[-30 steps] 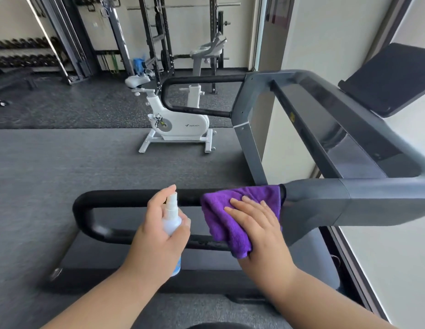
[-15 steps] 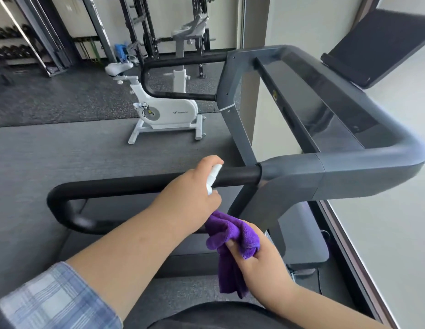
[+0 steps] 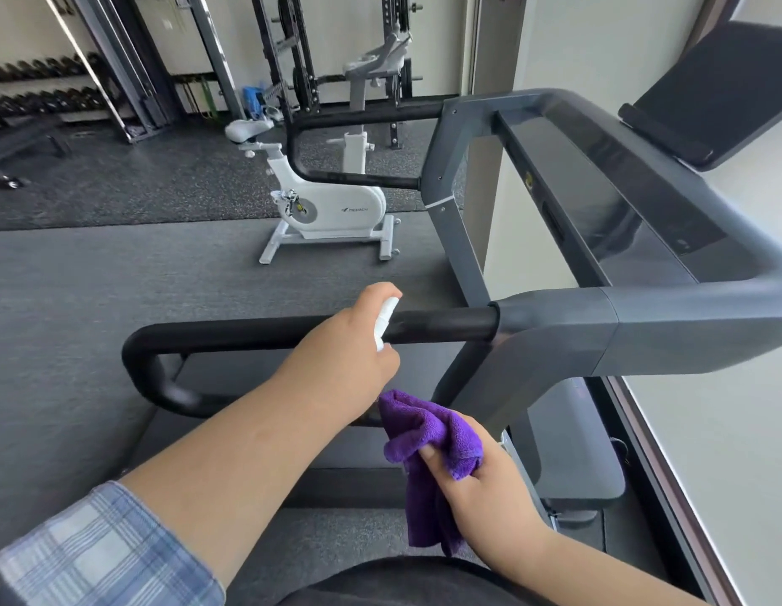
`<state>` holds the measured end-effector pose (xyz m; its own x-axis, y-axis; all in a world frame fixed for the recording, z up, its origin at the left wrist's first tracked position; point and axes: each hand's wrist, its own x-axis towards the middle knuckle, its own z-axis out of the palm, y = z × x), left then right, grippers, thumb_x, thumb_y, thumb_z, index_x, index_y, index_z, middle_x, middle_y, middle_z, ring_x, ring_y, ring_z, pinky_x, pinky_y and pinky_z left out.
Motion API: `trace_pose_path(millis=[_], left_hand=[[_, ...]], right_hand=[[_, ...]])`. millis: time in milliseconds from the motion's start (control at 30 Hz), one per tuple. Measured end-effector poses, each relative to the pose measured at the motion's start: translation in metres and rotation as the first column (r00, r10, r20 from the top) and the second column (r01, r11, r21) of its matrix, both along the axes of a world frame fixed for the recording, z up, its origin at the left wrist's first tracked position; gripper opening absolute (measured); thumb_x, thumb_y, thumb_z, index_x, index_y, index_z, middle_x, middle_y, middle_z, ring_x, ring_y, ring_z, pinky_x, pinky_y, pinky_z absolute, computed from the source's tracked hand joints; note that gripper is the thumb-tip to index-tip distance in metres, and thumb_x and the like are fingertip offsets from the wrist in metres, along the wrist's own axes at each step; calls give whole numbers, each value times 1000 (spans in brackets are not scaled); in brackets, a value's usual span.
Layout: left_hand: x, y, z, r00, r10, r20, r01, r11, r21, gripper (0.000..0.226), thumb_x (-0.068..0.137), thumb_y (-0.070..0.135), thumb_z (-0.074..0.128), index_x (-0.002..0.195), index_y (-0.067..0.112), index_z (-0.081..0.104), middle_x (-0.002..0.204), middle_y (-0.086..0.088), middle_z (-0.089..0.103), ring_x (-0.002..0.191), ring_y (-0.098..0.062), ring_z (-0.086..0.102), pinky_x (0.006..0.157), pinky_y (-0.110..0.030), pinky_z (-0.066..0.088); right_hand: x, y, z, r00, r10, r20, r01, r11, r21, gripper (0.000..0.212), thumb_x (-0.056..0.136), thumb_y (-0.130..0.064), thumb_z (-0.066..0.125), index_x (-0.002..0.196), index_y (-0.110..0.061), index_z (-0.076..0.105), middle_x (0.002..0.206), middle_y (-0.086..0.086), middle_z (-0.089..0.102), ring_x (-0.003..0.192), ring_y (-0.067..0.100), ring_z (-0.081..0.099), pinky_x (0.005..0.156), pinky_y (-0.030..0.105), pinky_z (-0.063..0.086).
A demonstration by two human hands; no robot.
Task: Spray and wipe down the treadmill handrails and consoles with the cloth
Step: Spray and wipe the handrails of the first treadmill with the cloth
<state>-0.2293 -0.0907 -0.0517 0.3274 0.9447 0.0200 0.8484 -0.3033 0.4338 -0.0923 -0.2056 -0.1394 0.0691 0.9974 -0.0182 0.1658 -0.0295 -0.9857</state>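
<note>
My left hand [image 3: 352, 343] grips a small white spray bottle [image 3: 385, 323] held over the near black handrail [image 3: 258, 332] of the treadmill, its top pointing toward the rail's right part. A finger lies on the bottle's top. Below and to the right, my right hand [image 3: 481, 483] holds a bunched purple cloth [image 3: 424, 435] off the rail, with part of it hanging down. The grey console frame [image 3: 643, 325] joins the rail on the right. The dark console panel [image 3: 608, 185] runs back toward a black screen [image 3: 721, 94].
The far black handrail [image 3: 363, 115] loops on the treadmill's other side. A white exercise bike [image 3: 328, 207] stands on the grey floor beyond. Racks and dumbbells [image 3: 39, 89] line the back wall. A white wall [image 3: 730, 430] runs close along the right.
My right hand has lifted the cloth off the near handrail and drawn it down and back. My left hand has brought the bottle forward over the rail. Since half a second ago little has moved.
</note>
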Motion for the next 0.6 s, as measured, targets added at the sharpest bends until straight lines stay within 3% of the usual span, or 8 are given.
trace_pose_path(millis=[67,167,267,333,433,600], left_hand=[[-14,1,-1,1000,29,-2,-29,1000,-9,53,90,18,47,131,44,27,112,7,61,52,-6,44,39,-24,29],[-36,2,-2,995,99,4,-99,995,-26,52,90,19,48,130,45,28,94,8,58,60,-8,49,42,-26,33],[-59,2,-5,987,163,-13,-163,986,-22,49,90,20,48,129,44,29,90,7,56,67,-8,52,51,-27,38],[-71,5,-7,982,186,-19,-187,982,-19,48,90,21,49,130,42,31,88,8,55,69,-7,52,54,-27,40],[-83,10,-10,980,199,-9,-199,980,-1,46,90,21,50,129,40,34,85,10,53,70,-5,51,53,-25,36],[-111,13,-8,969,240,52,-241,970,8,50,90,21,50,130,45,30,86,12,52,71,-6,54,61,-30,47]], right_hand=[[-6,2,2,1000,25,-7,-25,1000,-3,32,99,-29,59,105,-60,64,95,-12,73,89,6,70,80,28,56],[-17,7,2,996,84,-17,-84,996,-5,25,99,-27,60,106,-50,67,89,-9,72,72,12,69,72,24,54],[-28,13,-3,993,114,18,-114,993,6,24,97,-24,63,106,-45,69,101,-14,71,94,6,68,78,11,46],[-36,18,-8,989,145,41,-144,989,-12,21,96,-26,63,110,-40,69,104,-12,71,101,6,66,84,15,47],[-49,25,-13,979,195,57,-193,981,-33,16,98,-30,62,113,-30,68,102,-7,71,101,13,67,89,29,51],[-76,33,-9,980,195,24,-194,980,-31,21,95,-21,65,110,-35,69,99,-15,71,95,3,67,78,9,46]])
